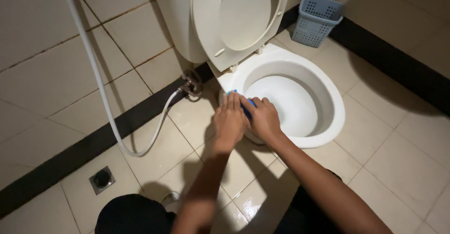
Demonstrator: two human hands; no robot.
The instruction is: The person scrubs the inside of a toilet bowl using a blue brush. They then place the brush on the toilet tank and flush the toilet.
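Pressing: both hands bear down together on a small blue scrubbing pad (250,105) at the near left rim of the toilet bowl (328,135).
Left hand: the left hand (229,119) lies flat with fingers close together and stretched forward, palm over the pad's left end; it covers the pad more than it grips it.
Right hand: the right hand (265,119) is curled, knuckles up, fingers folded over the pad's right part and pointing into the bowl.
Pad, where it is: on the rim edge, mostly hidden between and under the two hands (only a blue corner by the left fingertips and a strip between the hands show).
Pad, how it handles: it looks light and soft, likely a sponge or cloth that squashes under pressure; I judge it wet and somewhat slippery against glazed ceramic, so a flat palm on top with fingers wrapped over the far edge should hold it best. Its thickness I cannot tell.
Bowl: white, hard, smooth, fixed to the floor; the seat and lid (239,21) stand raised against the cistern.
Floor: pale tiles (389,154) with a wet sheen near the knees (slippery footing, I would guess).
Nearby: a white spray hose (101,89) hangs down the left wall to a valve, a square floor drain (101,179) sits lower left, and a grey-blue perforated basket (315,21) stands behind the bowl.
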